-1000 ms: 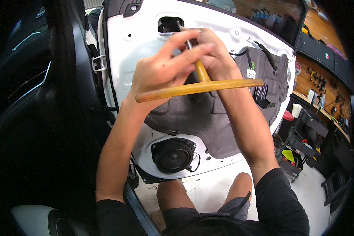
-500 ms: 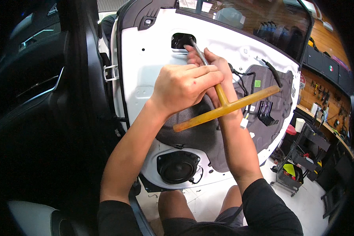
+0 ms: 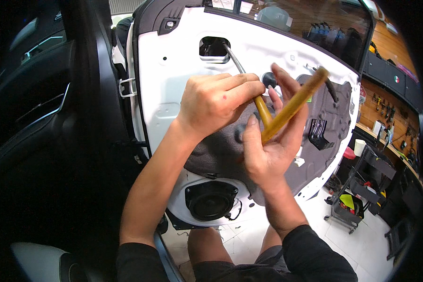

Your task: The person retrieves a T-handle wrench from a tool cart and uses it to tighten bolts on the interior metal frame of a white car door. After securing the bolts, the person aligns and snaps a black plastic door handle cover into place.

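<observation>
Head view: looking down on a T-shaped tool (image 3: 264,112) with a yellow crossbar (image 3: 296,104), a yellow stem (image 3: 262,107) and a slim silvery metal shaft (image 3: 234,58), in front of a white painted metal door panel (image 3: 174,94).

Tool position: directly at the left hand (image 3: 215,101) and the right hand (image 3: 273,157), with the shaft beyond both and the crossbar closest to the right.

Long axis: slanting from upper left, at a dark rounded panel opening (image 3: 211,48), down and rightward to the joint with the crossbar.

Crossbar tilt: across the stem, from a blurred upper-right end down toward lower left, partly covered by the right thumb.

Shaft end: lost in the dark at the right side of the opening; impossible to tell how deep or against what.

Left hand: closed round the tool near the meeting of metal and yellow, back uppermost; nearer of the two to the opening.

Right hand: wide, palm behind the crossbar, with thumb and blurred fingers apart on either side; firm contact not possible to tell.

Behind both: a dark grey padded sheet (image 3: 221,152) on the door panel.

Lower left: a round black speaker (image 3: 210,202), well apart from both hands.

Right side: an angled glossy black bracket (image 3: 318,134), beyond the right hand.
</observation>
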The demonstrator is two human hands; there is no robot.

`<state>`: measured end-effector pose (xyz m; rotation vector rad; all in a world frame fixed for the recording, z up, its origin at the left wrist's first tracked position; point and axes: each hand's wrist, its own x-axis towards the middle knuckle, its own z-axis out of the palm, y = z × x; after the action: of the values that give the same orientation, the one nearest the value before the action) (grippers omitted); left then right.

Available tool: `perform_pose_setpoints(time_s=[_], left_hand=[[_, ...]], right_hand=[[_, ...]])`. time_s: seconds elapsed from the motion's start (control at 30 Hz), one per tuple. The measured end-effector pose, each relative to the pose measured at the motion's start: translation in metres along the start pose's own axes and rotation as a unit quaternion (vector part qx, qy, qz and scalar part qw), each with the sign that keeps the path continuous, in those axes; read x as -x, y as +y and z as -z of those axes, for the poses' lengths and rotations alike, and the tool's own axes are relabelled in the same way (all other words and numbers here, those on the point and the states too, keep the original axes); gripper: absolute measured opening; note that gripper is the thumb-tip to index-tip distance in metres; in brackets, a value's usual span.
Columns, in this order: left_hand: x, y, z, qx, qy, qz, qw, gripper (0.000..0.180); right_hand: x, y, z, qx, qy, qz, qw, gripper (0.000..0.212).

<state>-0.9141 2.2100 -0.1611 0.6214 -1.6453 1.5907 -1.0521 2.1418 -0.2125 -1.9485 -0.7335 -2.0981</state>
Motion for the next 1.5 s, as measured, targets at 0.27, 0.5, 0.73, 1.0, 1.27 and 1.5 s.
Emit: perform_pose_setpoints(time_s=[0.27,0.5,0.73,1.0,1.27,1.5], left_hand=[[0.0,0.002,0.005,-0.01,-0.126,0.058,0.99,0.029],[0.006,-0.018,0.011,-0.053,-0.073,-0.022,0.996,0.022],[0.002,-0.009,-0.004,-0.046,-0.035,0.016,0.998,0.015],[-0.012,-0.012,0.003,-0.077,-0.023,0.043,0.996,0.02],[-0.012,-0.009,-0.01,-0.095,0.017,0.057,0.994,0.036],[-0.008,-0.008,-0.003,-0.086,-0.005,0.076,0.993,0.025]], right_hand=[[-0.042,-0.026,0.052,0.415,-0.273,0.067,0.865,0.073],[-0.024,-0.033,0.095,0.35,-0.099,0.074,0.929,0.078],[0.022,0.031,0.085,-0.113,0.074,-0.061,0.989,0.038],[-0.013,0.076,0.028,-0.155,0.012,-0.226,0.962,0.037],[-0.047,0.125,-0.014,0.041,-0.037,0.066,0.996,0.031],[-0.054,0.126,-0.021,0.009,-0.041,0.125,0.991,0.025]])
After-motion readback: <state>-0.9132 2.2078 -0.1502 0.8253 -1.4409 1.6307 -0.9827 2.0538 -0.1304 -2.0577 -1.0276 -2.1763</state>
